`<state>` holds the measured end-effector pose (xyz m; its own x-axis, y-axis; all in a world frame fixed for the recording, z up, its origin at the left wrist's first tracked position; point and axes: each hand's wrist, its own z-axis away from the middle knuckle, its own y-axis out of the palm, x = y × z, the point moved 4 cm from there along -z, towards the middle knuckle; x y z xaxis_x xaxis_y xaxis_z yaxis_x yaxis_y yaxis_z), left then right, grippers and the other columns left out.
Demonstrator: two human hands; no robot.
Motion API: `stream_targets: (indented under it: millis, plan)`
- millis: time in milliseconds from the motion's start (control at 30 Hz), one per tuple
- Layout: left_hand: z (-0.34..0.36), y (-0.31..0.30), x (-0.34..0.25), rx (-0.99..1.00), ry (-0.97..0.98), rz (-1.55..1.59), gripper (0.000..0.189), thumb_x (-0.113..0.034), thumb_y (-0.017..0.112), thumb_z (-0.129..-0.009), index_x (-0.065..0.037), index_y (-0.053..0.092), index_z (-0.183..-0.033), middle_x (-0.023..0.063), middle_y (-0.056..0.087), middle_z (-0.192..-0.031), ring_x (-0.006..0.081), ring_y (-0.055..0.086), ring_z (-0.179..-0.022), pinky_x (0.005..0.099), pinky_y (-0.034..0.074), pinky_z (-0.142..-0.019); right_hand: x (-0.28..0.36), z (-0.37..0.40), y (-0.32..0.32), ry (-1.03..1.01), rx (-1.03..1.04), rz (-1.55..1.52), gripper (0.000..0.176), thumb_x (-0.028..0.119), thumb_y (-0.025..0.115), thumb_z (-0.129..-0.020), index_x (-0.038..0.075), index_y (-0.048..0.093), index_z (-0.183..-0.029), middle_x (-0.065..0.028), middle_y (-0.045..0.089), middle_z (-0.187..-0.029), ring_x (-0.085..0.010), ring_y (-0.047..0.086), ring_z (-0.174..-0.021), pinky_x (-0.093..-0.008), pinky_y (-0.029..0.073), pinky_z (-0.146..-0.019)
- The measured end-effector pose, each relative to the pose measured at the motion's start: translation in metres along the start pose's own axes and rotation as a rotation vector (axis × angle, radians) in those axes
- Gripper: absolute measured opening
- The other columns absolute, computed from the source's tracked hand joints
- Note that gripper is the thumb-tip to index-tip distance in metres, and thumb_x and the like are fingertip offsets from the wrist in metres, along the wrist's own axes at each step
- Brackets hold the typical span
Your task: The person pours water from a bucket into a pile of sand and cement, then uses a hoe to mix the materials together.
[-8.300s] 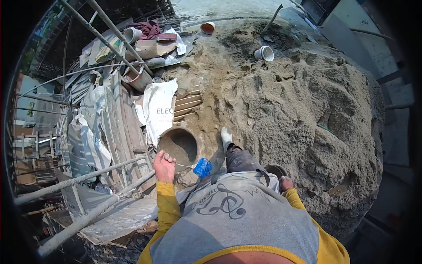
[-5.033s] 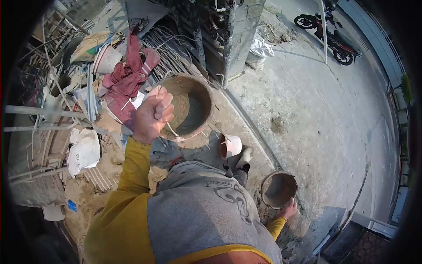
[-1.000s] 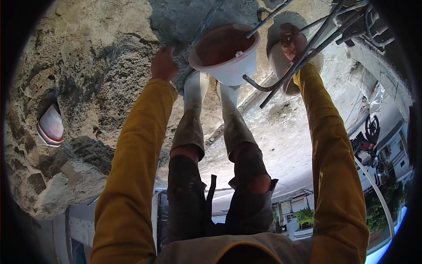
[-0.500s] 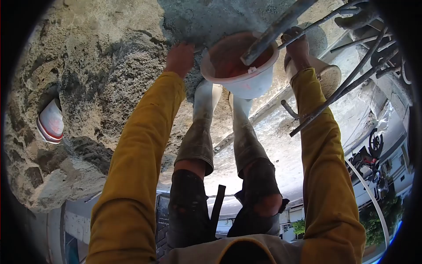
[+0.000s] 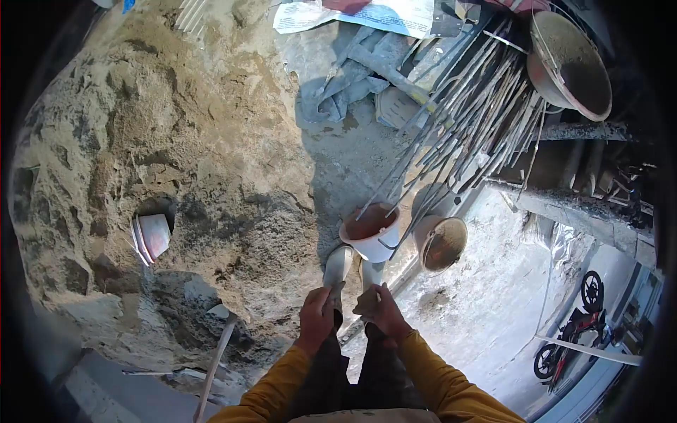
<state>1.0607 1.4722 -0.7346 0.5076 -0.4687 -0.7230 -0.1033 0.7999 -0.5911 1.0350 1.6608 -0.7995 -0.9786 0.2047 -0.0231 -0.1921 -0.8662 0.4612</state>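
Note:
Both of my hands are close together above my boots, low in the middle of the head view. My left hand (image 5: 316, 319) is closed round a small greyish thing, too small to make out. In my right hand (image 5: 387, 314) is a grey-brown lump (image 5: 367, 303), held between thumb and fingers. Just beyond my boots (image 5: 338, 266) stands a whitish bucket (image 5: 374, 244) with a reddish inside. A second, dirty bucket (image 5: 441, 244) is to its right.
Sandy rubble (image 5: 233, 162) fills the left, with stacked buckets (image 5: 152, 238) and a wooden handle (image 5: 216, 363). Thin metal rods (image 5: 472, 113) reach over the whitish bucket. A large bucket (image 5: 570, 67) is at upper right, a motorcycle (image 5: 578, 328) at lower right.
The view has risen and widened. My hands have moved from either side of the whitish bucket back toward my body, close together, and the lump now shows in my right hand.

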Motion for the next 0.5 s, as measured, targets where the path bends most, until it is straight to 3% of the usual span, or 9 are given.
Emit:
stream_targets:
  millis: [67,100,233,367,433,467,500]
  plan:
    - [0.015,0.005,-0.033,0.014,0.112,-0.046,0.032,-0.004,0.056,-0.082,0.001,0.058,-0.114,0.0168,0.057,-0.111,0.0336,0.054,-0.106,0.0388,0.045,-0.09,0.002,0.011,0.062,-0.19,0.128,0.067,0.042,0.044,0.039,-0.096,0.012,0.044,-0.123,-0.0096,0.054,-0.108,-0.0247,0.059,-0.095,-0.0367,0.049,-0.076]
    - [0.013,0.001,-0.051,-0.023,0.148,-0.09,0.034,-0.004,0.056,-0.081,0.0,0.058,-0.115,0.0167,0.056,-0.114,0.0332,0.052,-0.109,0.0387,0.044,-0.092,0.015,0.021,0.095,-0.231,0.219,-0.158,0.031,0.034,0.042,-0.097,0.008,0.049,-0.112,-0.0069,0.055,-0.1,-0.0182,0.058,-0.088,-0.0317,0.049,-0.075]
    - [-0.008,-0.023,-0.09,-0.004,0.207,-0.097,0.039,-0.004,0.057,-0.078,0.001,0.056,-0.117,0.018,0.053,-0.118,0.0333,0.048,-0.114,0.0392,0.041,-0.096,0.027,0.0,0.114,-0.348,0.211,-0.074,0.015,0.023,0.045,-0.097,0.009,0.049,-0.096,-0.0026,0.054,-0.087,-0.0111,0.056,-0.077,-0.0282,0.049,-0.068]
    - [-0.006,-0.047,-0.103,0.038,0.217,0.058,0.039,-0.006,0.057,-0.078,0.0,0.056,-0.116,0.0196,0.053,-0.118,0.035,0.049,-0.112,0.0398,0.042,-0.095,0.046,0.017,0.116,-0.404,0.15,-0.042,0.015,0.025,0.046,-0.095,0.011,0.048,-0.1,-0.0029,0.054,-0.088,-0.0146,0.057,-0.077,-0.0308,0.051,-0.069]
    - [0.004,-0.057,-0.091,0.007,0.157,0.087,0.042,-0.01,0.057,-0.076,0.002,0.056,-0.117,0.0209,0.054,-0.116,0.0358,0.051,-0.11,0.0406,0.043,-0.093,0.057,0.045,0.123,-0.238,0.022,0.013,0.019,0.029,0.049,-0.094,0.015,0.047,-0.106,-0.0035,0.053,-0.091,-0.0192,0.057,-0.081,-0.0364,0.054,-0.071]
    - [0.012,-0.06,-0.082,0.008,0.167,0.091,0.042,-0.01,0.057,-0.076,0.002,0.056,-0.117,0.0209,0.054,-0.116,0.0358,0.051,-0.11,0.0406,0.043,-0.093,0.062,0.044,0.12,-0.249,0.021,0.013,0.019,0.029,0.049,-0.094,0.015,0.047,-0.106,-0.0035,0.053,-0.091,-0.0192,0.057,-0.081,-0.0364,0.054,-0.071]
    - [0.02,-0.058,-0.061,0.102,0.006,0.106,0.043,-0.012,0.057,-0.076,0.002,0.056,-0.117,0.0213,0.056,-0.115,0.036,0.053,-0.107,0.0411,0.043,-0.092,0.068,0.038,0.116,-0.259,0.0,0.027,0.023,0.028,0.05,-0.093,0.014,0.045,-0.111,-0.0051,0.053,-0.094,-0.0222,0.058,-0.084,-0.0405,0.054,-0.071]
